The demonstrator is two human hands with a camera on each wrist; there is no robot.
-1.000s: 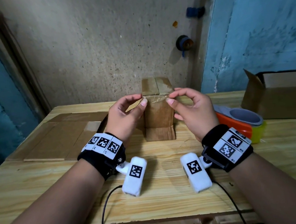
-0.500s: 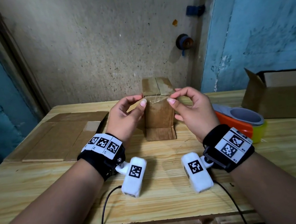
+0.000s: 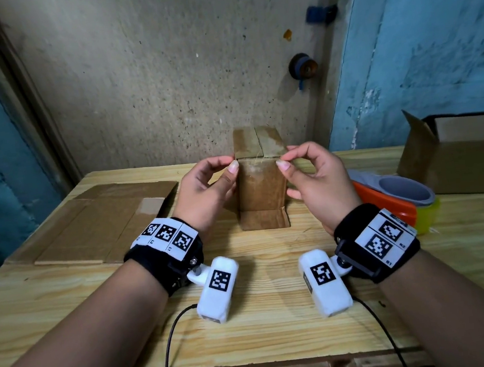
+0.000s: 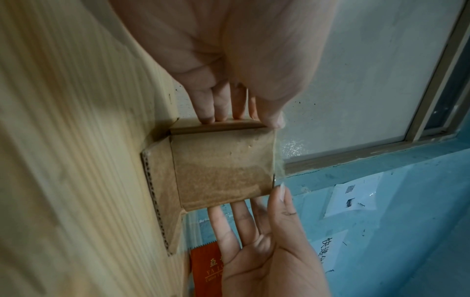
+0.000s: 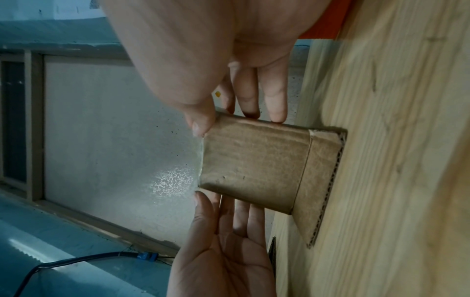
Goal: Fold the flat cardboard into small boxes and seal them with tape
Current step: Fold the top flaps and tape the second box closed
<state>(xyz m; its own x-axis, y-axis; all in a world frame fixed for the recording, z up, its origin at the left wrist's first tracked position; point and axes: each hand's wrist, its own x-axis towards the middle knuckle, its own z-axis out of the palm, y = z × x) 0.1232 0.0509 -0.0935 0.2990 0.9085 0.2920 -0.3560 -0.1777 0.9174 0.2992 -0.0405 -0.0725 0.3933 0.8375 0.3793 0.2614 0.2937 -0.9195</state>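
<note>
Near edge: pale wooden plank counter (image 3: 263,323), both forearms reaching in from 6 o'clock, wrist bands with black-and-white markers. Centre of the counter: small brown corrugated cardboard box (image 3: 260,187) standing upright, bottom flap splayed flat on the wood toward the person, top flaps closed with a seam running away from the person. Left hand (image 3: 203,196) at the box's 9 o'clock, thumb and forefinger pinched at the top near corner, other fingers along the side wall. Right hand (image 3: 314,182) at 3 o'clock, same pinch on the opposite corner. Between the two pinches a strip of clear tape (image 5: 198,160) looks stretched across the top front edge; the wrist views show a thin shiny film overhanging that edge. So both hands narrow, holding the tape ends against the box.

Step, as I judge it: sealing the top, tape being laid over the edge. Next move probably calls for pressing the overhang down onto the front wall and rubbing it flat, keeping the box from tipping; then the open bottom flap needs folding.

At 9 to 10 o'clock: flat brown cardboard sheets (image 3: 97,224) stacked. At 3 o'clock: orange tape dispenser with grey roll (image 3: 393,198), just beside the right wrist. At 2 o'clock, further: larger open brown cardboard carton (image 3: 463,162). Behind: speckled wall.
</note>
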